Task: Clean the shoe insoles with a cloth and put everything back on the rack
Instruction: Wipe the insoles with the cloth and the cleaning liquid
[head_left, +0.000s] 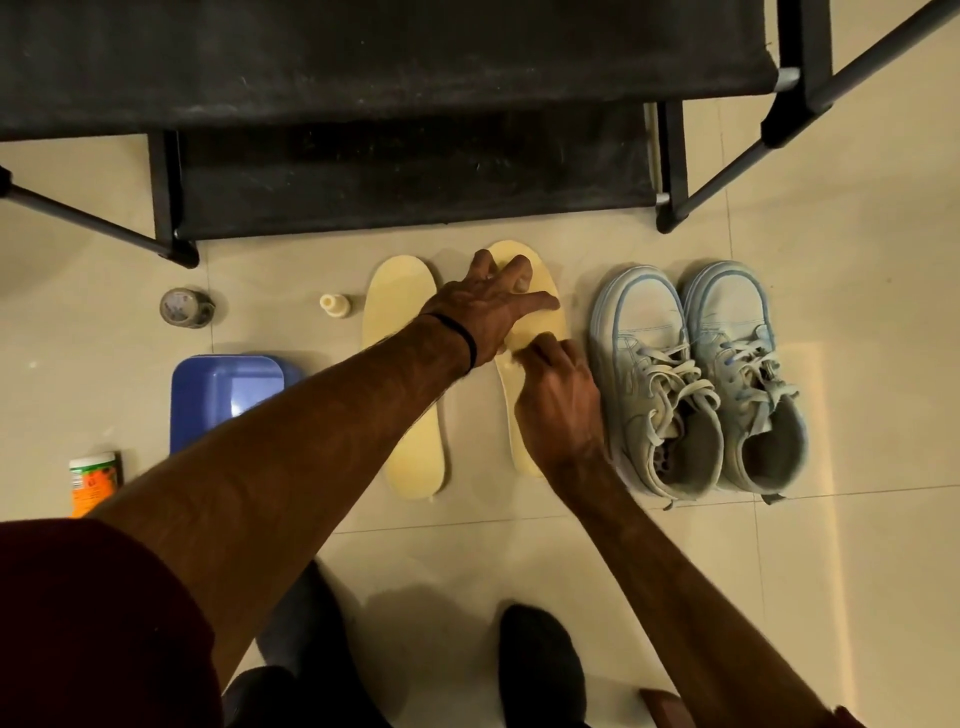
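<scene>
Fingers (519, 270) of the left hand (485, 306) spread wide and press flat on the right insole (535, 317).

We see the right hand (558, 400) with fingers curled at the middle of that same insole; whether it pinches a cloth we cannot tell. The left insole (408, 374) lies just beside it on the pale tiled floor (857, 571). A pair of light blue-trimmed sneakers (701, 379) stands to the right, laces loose. The black shoe rack (389, 130) stands beyond the insoles, its fabric shelves bare. To the left sit a blue tub (228, 395), contents unclear, a tape roll (184, 306), a small cream bottle (335, 304), and an orange-labelled container (93, 480).
</scene>
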